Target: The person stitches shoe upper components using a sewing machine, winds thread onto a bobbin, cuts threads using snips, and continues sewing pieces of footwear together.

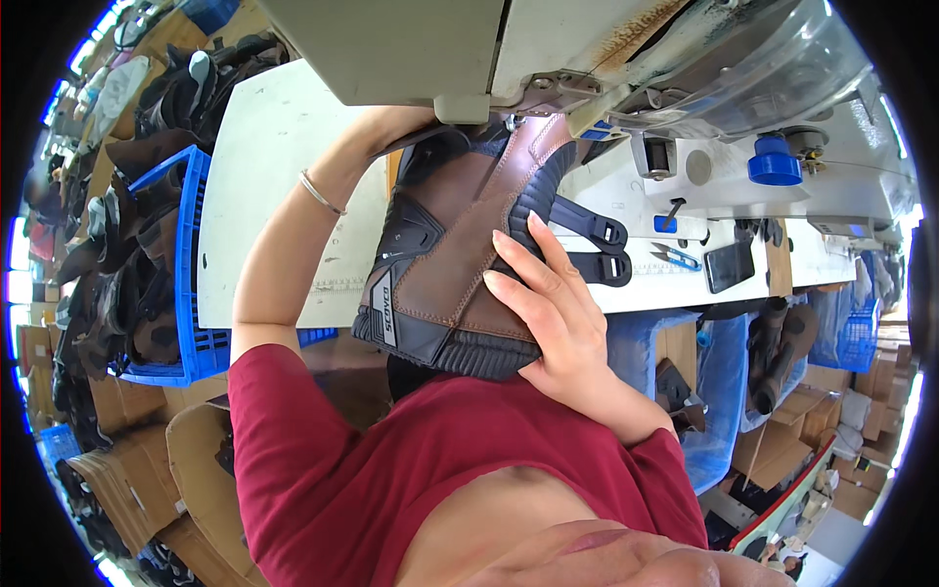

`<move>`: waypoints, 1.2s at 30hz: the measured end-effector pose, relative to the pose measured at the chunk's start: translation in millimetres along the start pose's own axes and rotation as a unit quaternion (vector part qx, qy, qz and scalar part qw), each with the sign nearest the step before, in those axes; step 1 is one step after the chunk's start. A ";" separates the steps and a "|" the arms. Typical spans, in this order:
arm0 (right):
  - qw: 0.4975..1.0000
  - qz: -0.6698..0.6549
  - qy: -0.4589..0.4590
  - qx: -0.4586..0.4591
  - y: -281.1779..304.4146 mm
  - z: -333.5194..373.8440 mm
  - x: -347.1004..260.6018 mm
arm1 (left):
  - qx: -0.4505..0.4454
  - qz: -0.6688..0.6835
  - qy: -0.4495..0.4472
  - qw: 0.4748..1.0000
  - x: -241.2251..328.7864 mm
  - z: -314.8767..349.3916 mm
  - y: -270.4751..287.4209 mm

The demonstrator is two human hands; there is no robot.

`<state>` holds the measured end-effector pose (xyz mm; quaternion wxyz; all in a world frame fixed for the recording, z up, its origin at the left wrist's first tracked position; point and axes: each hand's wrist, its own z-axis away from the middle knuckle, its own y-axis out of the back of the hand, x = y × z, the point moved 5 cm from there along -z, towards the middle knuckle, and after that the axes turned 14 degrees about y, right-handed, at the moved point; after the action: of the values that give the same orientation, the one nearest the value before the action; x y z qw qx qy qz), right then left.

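Note:
A brown and black boot upper [445, 269], with stitched seams and ribbed black panels, lies under the head of a sewing machine [421, 49]. A lamp lights its far end beside the machine's working point. Two black straps with buckles [608, 235] stick out from its right side. My right hand [572, 328] holds the upper's near right side, fingers stretched over the top and thumb hidden at the edge. My left hand [409, 119] reaches in at the upper's far left side. The upper and the machine head hide its fingers.
On the white table [269, 215], right of the upper, lie blue-handled thread snips [677, 256] and a black phone [731, 266]. A blue cup-shaped part [773, 161] sits farther back. A blue crate [191, 284] with dark boot pieces stands left; a blue-lined bin [719, 421] stands right.

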<state>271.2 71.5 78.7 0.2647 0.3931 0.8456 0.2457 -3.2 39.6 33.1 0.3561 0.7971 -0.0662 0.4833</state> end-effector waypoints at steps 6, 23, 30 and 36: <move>0.998 0.038 0.028 -0.051 1.8 -8.3 -2.1 | 0.006 0.008 0.002 1.000 -17.0 21.5 41.3; 0.998 0.052 0.023 -0.022 -7.7 -18.9 -5.7 | -0.007 0.036 0.035 0.999 -14.8 -48.2 5.4; 0.995 0.087 0.037 -0.015 -19.8 -17.1 -6.2 | -0.004 0.054 0.063 0.997 -19.7 -49.6 1.6; 0.992 0.111 0.060 -0.012 -24.9 -14.0 -6.3 | -0.004 0.066 0.083 0.994 -22.5 -48.2 3.6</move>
<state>252.4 49.3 75.1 0.1892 0.4657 0.8081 0.3072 -51.6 62.0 30.0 0.3305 0.7466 -0.0910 0.5702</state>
